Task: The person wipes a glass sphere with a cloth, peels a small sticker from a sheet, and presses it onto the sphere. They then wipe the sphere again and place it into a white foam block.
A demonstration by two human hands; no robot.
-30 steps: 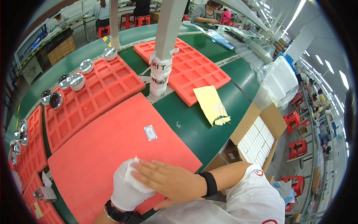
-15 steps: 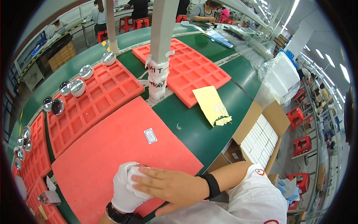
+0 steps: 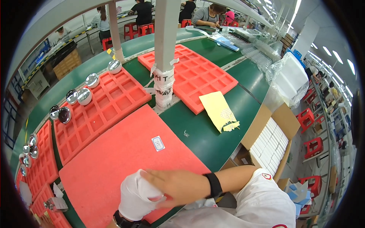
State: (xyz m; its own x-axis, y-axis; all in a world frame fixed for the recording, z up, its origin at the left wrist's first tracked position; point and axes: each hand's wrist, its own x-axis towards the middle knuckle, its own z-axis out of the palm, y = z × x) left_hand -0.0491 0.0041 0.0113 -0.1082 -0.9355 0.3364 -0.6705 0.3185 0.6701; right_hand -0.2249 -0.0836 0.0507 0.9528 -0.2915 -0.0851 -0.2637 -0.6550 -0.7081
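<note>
Left hand (image 3: 141, 195) in a white glove (image 3: 131, 203), above the near part of a flat red foam sheet (image 3: 114, 163) on the green bench (image 3: 186, 117). Right hand (image 3: 175, 186) bare, blurred, laid across the gloved hand from the right. Right grip: fingers reach over the glove, touching it; whether they pinch it, cannot tell. Left grip: fingers hidden, so spread and contents cannot be told. White label (image 3: 158, 143) with blue border on the sheet. Beyond its left edge, a red compartment tray (image 3: 127, 93) bearing shiny domes (image 3: 84, 96). Ragged yellow sheet (image 3: 215, 106) farther right; open carton (image 3: 291, 117) of white boxes (image 3: 268, 142) beside the bench.
</note>
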